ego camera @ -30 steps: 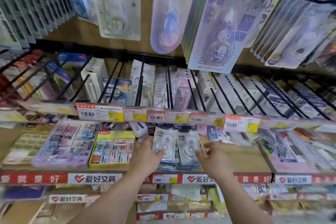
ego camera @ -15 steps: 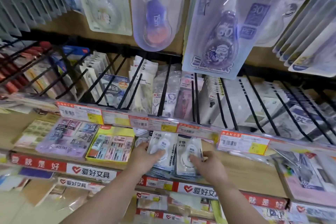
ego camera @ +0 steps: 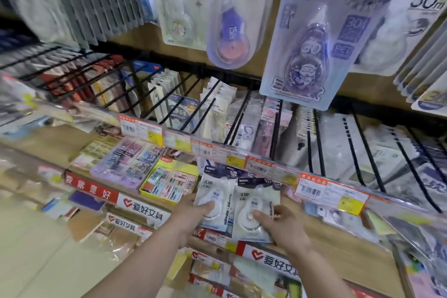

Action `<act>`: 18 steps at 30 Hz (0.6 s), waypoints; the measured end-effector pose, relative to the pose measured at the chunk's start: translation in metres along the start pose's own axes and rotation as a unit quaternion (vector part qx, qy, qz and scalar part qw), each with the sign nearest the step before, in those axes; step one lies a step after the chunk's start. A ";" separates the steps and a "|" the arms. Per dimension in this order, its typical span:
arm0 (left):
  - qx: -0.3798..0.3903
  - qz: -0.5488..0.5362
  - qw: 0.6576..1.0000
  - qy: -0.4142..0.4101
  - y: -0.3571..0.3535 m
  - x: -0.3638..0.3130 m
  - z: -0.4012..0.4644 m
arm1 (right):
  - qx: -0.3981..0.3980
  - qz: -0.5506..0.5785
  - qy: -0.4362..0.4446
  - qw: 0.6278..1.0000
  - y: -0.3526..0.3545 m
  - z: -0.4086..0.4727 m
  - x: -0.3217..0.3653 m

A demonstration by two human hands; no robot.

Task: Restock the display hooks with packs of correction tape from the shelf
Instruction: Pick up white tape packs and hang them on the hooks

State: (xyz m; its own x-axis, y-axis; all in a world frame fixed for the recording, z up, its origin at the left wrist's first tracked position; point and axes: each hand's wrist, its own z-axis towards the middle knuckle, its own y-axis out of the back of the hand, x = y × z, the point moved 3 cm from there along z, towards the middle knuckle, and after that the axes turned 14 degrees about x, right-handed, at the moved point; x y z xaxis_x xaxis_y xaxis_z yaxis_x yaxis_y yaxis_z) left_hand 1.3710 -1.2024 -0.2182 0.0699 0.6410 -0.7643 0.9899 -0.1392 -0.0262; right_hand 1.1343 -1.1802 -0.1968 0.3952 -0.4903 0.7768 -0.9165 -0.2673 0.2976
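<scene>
head view: left hand (ego camera: 191,215) pinches one white plastic-bagged correction tape pack (ego camera: 214,197), right hand (ego camera: 281,225) pinches its twin (ego camera: 256,211); both packs stand upright just below the black wire display hooks (ego camera: 232,113), equally near

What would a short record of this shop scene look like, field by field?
place: stationery shop shelves
left hand: grips a correction tape pack, thumb on its front
right hand: grips a second pack, thumb on its front
packs: side by side, overlapping slightly, above the wooden shelf
hooks: black wire hooks above, most hung with packs
price tags: row along the rail below the hooks
yellow box: left of the hands, holding small erasers
progress: no pack hung yet
</scene>
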 end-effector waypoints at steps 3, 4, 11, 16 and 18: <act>0.016 -0.068 0.997 -0.014 0.013 0.007 -0.018 | 0.026 0.012 0.044 0.999 -0.027 -0.005 0.016; 0.013 -0.080 0.996 -0.021 0.021 0.010 -0.023 | 0.038 0.020 0.053 0.998 -0.037 -0.006 0.022; -0.067 -0.112 0.988 -0.085 0.115 0.027 -0.072 | 0.091 -0.013 0.093 0.991 -0.130 -0.008 0.077; -0.122 -0.152 0.971 -0.138 0.219 0.037 -0.116 | 0.135 -0.031 0.148 0.979 -0.237 -0.012 0.139; -0.143 -0.154 0.965 -0.157 0.269 0.038 -0.135 | 0.158 -0.018 0.148 0.976 -0.286 -0.013 0.161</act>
State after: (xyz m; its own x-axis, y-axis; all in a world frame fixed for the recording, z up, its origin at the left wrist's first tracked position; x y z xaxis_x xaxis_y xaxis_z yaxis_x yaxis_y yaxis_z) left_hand 1.6562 -1.1135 -0.1674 -0.2302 0.3513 -0.9075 0.9541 0.2649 -0.1395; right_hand 1.4590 -1.1721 -0.1497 0.3497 -0.2271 0.9089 -0.8184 -0.5463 0.1783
